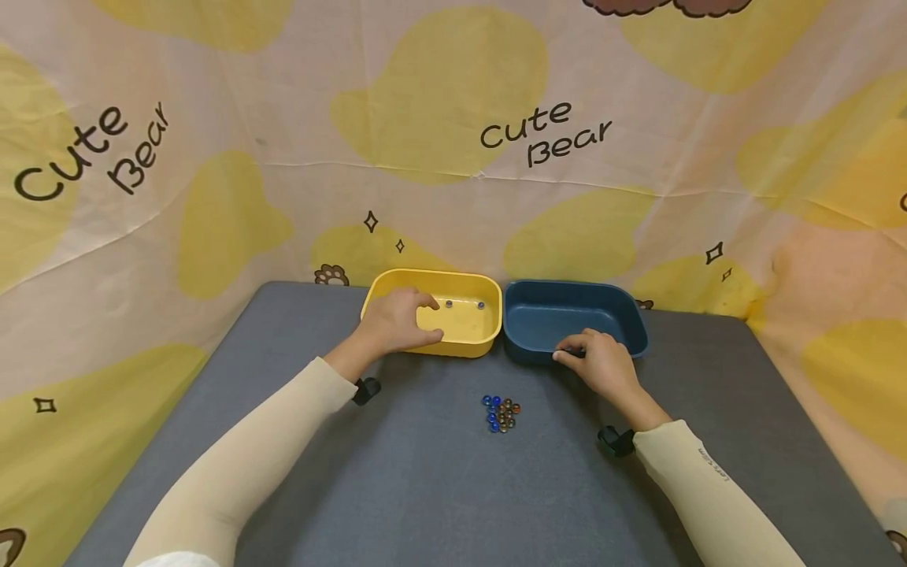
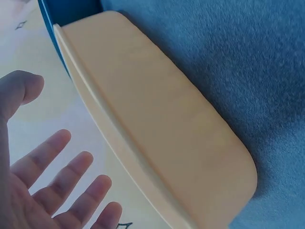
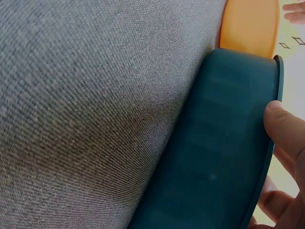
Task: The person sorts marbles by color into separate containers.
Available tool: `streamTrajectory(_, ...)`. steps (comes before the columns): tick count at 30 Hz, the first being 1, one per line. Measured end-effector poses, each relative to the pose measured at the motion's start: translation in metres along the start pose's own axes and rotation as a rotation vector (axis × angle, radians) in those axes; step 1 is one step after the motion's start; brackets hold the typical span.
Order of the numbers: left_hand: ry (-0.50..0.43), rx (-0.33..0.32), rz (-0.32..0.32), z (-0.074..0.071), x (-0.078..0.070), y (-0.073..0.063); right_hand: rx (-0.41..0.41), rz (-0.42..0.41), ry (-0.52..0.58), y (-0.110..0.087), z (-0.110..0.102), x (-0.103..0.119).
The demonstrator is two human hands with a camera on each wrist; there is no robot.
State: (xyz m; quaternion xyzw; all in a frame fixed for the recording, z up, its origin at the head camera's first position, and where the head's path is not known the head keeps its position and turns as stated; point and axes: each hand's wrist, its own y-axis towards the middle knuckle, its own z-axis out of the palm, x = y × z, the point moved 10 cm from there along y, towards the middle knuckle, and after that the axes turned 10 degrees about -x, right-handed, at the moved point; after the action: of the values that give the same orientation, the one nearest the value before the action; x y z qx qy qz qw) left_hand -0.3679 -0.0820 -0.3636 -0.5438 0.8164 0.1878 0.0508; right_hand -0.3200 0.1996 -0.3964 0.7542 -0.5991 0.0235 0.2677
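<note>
In the head view my left hand (image 1: 400, 321) hovers over the left part of the yellow bin (image 1: 434, 347), thumb and fingers spread with nothing between them. The left wrist view shows those fingers (image 2: 78, 171) beyond the bin's rim, apart from it. Two small blue marbles (image 1: 449, 304) lie on the yellow bin's floor. My right hand (image 1: 602, 364) pinches the near rim of the dark blue bin (image 1: 527, 346). Its thumb (image 3: 284, 125) lies against the outer wall, the other fingers on the inner side. No marbles show in the visible part of the blue bin.
A cluster of blue and brown marbles (image 1: 501, 414) lies on the grey table (image 1: 439, 480) in front of the bins. Both bins stand side by side near the table's back edge, before a patterned cloth (image 1: 439, 94).
</note>
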Motion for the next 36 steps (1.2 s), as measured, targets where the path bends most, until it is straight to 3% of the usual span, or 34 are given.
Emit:
streamTrajectory(9,0.01,-0.058,0.025,-0.003,-0.013,-0.016,0.002,0.008,-0.004,0.001,0.002,-0.001)
streamTrajectory(25,-0.037,-0.116,0.102,0.007,-0.043,-0.036,0.0,0.006,0.006,0.0,0.005,-0.004)
streamTrajectory(36,-0.118,-0.076,0.098,0.026,-0.061,-0.043,0.01,0.015,0.001,0.001,0.005,-0.005)
